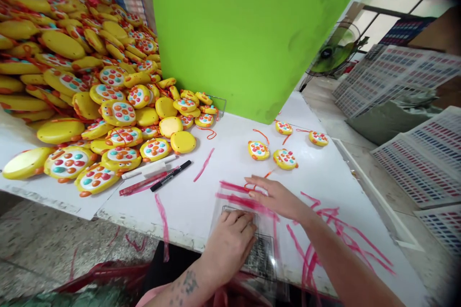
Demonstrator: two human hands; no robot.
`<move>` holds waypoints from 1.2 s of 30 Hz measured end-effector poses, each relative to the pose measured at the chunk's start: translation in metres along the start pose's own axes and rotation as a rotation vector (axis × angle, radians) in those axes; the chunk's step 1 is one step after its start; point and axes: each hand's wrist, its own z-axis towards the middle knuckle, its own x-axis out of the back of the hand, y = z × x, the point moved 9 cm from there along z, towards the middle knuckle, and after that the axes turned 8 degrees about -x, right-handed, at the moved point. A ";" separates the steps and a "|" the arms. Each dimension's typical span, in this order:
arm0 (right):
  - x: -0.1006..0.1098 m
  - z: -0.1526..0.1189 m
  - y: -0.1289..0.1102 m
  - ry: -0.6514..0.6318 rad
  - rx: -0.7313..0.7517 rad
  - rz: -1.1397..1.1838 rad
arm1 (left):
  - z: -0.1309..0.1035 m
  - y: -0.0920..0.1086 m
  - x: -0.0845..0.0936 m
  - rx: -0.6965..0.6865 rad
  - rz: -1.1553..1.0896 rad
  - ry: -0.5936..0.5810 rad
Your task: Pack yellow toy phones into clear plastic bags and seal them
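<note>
My left hand (pixel 232 235) rests on a clear plastic bag (pixel 264 249) with black print, its fingers lying bent over the film. At the bag's top end, my right hand (pixel 275 196) reaches in from the right with fingers stretched and thumb apart. Just by those fingertips run a pink strip (pixel 234 187) and a thin orange cord; whether the fingers touch them I cannot tell. Beyond my right hand lie several yellow oval toys with coloured dots, among them one toy (pixel 285 159) with a dotted white face up.
A large heap of yellow toys (pixel 118 112) fills the left side. A green box (pixel 230 33) stands at the back. A black marker (pixel 171 176) lies left of my hands. Tangled pink strips (pixel 338 225) lie at right, and a fan (pixel 333 50) stands beyond the table.
</note>
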 end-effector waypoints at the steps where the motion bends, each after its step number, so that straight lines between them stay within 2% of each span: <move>1: 0.010 0.009 0.002 0.063 -0.004 0.003 | 0.000 0.000 0.000 0.002 -0.002 0.000; 3: 0.031 0.033 0.014 0.229 -0.035 -0.071 | -0.001 -0.001 -0.002 0.005 -0.004 -0.011; 5: 0.041 0.061 0.030 0.305 -0.096 -0.200 | -0.001 -0.001 -0.003 0.007 -0.007 -0.024; 8: 0.040 0.091 0.045 0.326 -0.144 -0.261 | -0.001 -0.002 -0.002 0.016 -0.007 -0.019; 11: 0.032 0.094 0.045 0.386 -0.178 -0.291 | 0.000 -0.001 0.000 0.019 0.002 -0.012; 16: 0.018 0.068 0.026 0.411 -0.109 -0.304 | 0.001 0.000 0.000 0.007 0.029 -0.016; 21: 0.029 0.030 0.027 0.465 -0.064 -0.254 | 0.000 0.001 0.001 0.002 0.041 -0.022; 23: 0.040 0.012 0.042 0.521 -0.121 -0.074 | 0.000 0.002 0.001 -0.002 0.043 -0.032; 25: 0.046 -0.007 0.063 0.569 -0.212 0.330 | -0.001 0.002 0.000 -0.002 0.045 -0.045; 27: 0.040 -0.026 0.081 0.583 -0.294 0.805 | -0.001 0.003 0.000 -0.001 0.048 -0.050; 29: 0.026 -0.042 0.080 0.551 -0.336 1.107 | -0.001 0.003 0.001 -0.004 0.053 -0.046; 32: 0.001 -0.060 0.058 0.402 -0.369 1.252 | -0.001 0.004 0.001 -0.008 0.065 -0.038; 34: -0.015 -0.068 0.041 0.301 -0.380 1.224 | 0.000 0.004 0.000 -0.013 0.084 -0.046; 36: -0.022 -0.076 0.030 0.285 -0.385 1.171 | 0.000 0.004 -0.001 -0.024 0.112 -0.055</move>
